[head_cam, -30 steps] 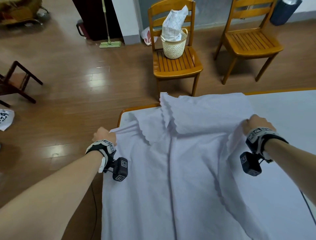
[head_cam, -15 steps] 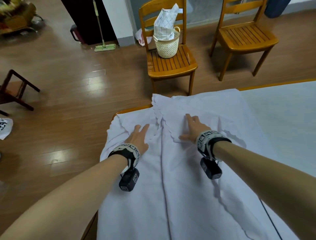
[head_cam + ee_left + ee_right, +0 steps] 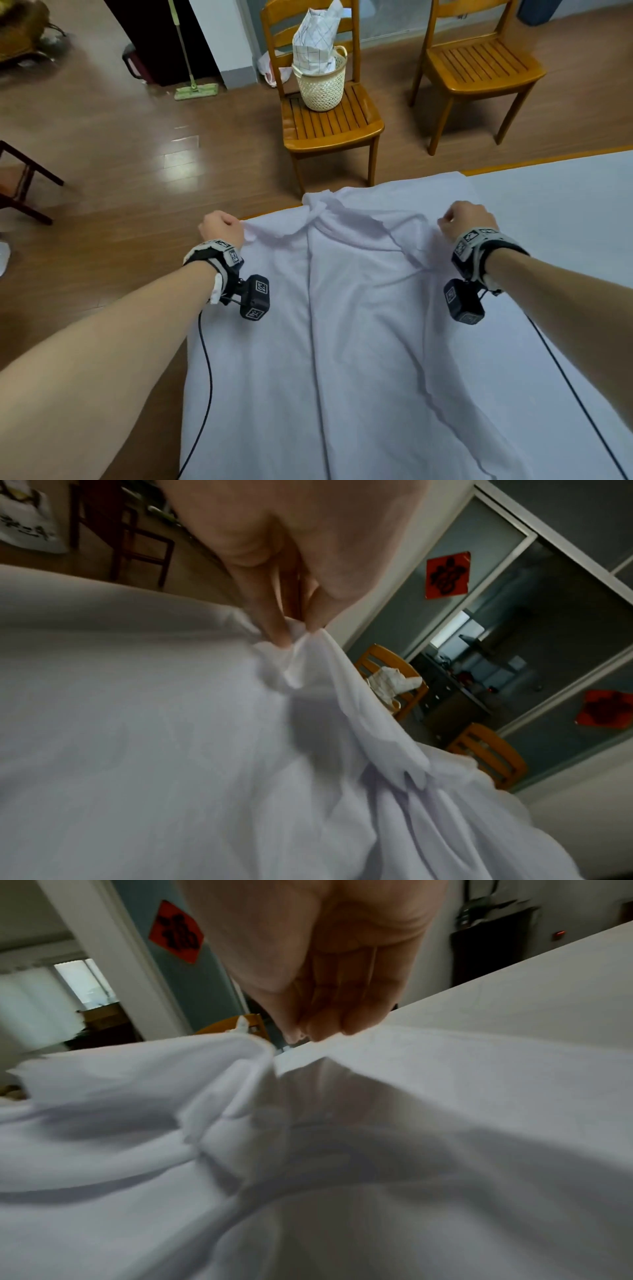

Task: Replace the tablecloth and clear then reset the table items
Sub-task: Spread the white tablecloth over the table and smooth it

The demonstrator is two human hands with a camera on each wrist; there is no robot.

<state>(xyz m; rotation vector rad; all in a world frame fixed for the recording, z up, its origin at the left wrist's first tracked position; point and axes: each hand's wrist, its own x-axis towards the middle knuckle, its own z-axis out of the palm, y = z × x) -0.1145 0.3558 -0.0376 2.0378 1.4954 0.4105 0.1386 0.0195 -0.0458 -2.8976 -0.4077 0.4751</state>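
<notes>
A white tablecloth with a scalloped edge lies partly folded over the wooden table, its far end bunched into loose folds. My left hand pinches the cloth's left far edge at the table's corner; the left wrist view shows thumb and fingertips nipping a gathered bit of white tablecloth. My right hand grips a raised fold further right, and in the right wrist view its curled fingers hold the white tablecloth lifted off the flat layer beneath.
Beyond the table stands a wooden chair carrying a woven basket with a checked cloth in it. A second wooden chair stands to its right. A green mop leans by the wall; a dark chair is at the left.
Both hands lay flat on the cloth near the middle half a second ago. They have moved apart to the cloth's two sides and closed on its folds.
</notes>
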